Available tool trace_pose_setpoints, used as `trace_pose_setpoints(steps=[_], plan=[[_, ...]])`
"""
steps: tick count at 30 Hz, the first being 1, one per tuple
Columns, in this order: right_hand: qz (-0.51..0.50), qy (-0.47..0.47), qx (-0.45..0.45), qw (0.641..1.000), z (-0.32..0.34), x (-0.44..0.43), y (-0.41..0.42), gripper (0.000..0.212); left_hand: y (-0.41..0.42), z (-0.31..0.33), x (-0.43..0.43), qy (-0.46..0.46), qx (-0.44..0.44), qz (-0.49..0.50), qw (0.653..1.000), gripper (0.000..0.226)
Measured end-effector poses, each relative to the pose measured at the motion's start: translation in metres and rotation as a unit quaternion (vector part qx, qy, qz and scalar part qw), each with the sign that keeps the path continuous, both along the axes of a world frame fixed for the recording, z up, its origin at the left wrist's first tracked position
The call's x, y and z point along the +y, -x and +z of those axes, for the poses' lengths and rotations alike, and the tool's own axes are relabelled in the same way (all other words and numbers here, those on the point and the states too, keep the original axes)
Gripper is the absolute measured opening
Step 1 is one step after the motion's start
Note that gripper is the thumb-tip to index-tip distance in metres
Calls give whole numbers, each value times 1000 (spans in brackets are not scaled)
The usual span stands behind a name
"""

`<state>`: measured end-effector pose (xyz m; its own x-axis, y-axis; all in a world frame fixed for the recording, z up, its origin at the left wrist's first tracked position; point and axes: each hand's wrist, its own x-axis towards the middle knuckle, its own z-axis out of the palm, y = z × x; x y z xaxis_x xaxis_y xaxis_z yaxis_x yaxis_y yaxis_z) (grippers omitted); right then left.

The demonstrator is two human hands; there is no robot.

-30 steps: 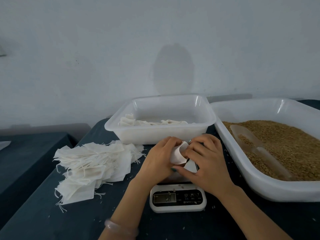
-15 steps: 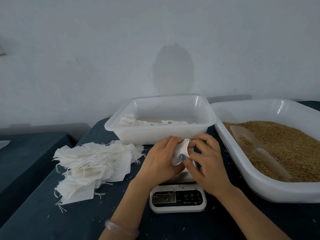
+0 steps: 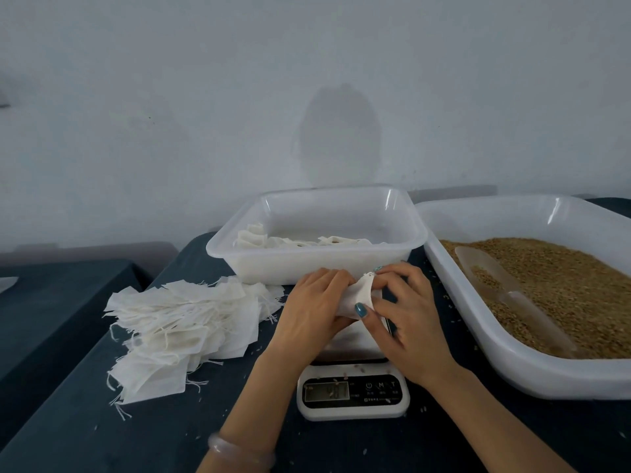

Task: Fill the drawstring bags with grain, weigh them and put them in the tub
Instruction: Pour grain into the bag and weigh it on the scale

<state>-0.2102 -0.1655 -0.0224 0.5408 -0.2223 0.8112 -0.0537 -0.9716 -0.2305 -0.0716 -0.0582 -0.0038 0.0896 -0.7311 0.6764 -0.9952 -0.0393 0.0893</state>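
Plain pale wall [image 3: 170, 114] behind, dark blue cloth-covered table [image 3: 61, 431] up front, with everything placed around the little digital kitchen scale [image 3: 352, 394] near the middle. Biggest thing is the white grain tray [image 3: 512, 373] to the right of the scale, loaded with brownish grain [image 3: 563, 285], one clear plastic scoop [image 3: 491, 278] lying in it. Behind the scale sits the smaller white tub [image 3: 307, 264], with a few filled bags [image 3: 259, 235] along its front inside wall; can't count them properly. Left of the scale there's a messy pile of empty drawstring bags [image 3: 177, 332], flat white squares with loose threads, way too many to count.

Over the scale's platform, both hands are closed on one white drawstring bag [image 3: 362, 295], bunched up at its top, blocking most of the platform. Left hand [image 3: 314, 312] wraps its left side, right hand [image 3: 406, 319] pinches the other side, teal nails showing. One pale bangle [image 3: 239, 452] on the left wrist. Stray grains are scattered on the cloth and the scale.
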Motion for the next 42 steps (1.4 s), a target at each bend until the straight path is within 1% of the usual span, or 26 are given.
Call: trace_pose_setpoints(steps=[6, 10, 16, 20, 24, 27, 31, 34, 38, 42], plan=[[-6, -16, -14, 1000, 0, 1, -2, 37, 0, -1, -1, 11, 3, -4, 1000, 48], [-1, -17, -10, 1000, 0, 2, 0, 36, -2, -2, -1, 13, 1, 1, 1000, 41], [5, -5, -19, 1000, 0, 2, -1, 35, -2, -2, 0, 7, 1, -5, 1000, 40], [15, -5, -8, 1000, -1, 1, -1, 27, -2, 0, 2, -1, -5, 1, 1000, 38], [21, -22, 3, 1000, -1, 2, 0, 40, -1, 2, 5, 6, -1, 23, 1000, 36], [24, -23, -16, 999, 1, 3, 1, 40, -1, 2, 5, 14, 16, 22, 1000, 34], [24, -60, -73, 995, 7, 5, 4, 28, -1, 1, 4, 13, 35, 35, 999, 38], [29, -81, -108, 990, 11, 5, 6, 25, -1, 1, 4, 15, 58, 42, 997, 41], [55, -98, -133, 985, 12, 5, 8, 25, -4, -1, 4, 4, 96, 45, 994, 39], [27, -133, -154, 979, 9, 3, 7, 22, -6, -1, 3, -5, 135, 51, 990, 34]])
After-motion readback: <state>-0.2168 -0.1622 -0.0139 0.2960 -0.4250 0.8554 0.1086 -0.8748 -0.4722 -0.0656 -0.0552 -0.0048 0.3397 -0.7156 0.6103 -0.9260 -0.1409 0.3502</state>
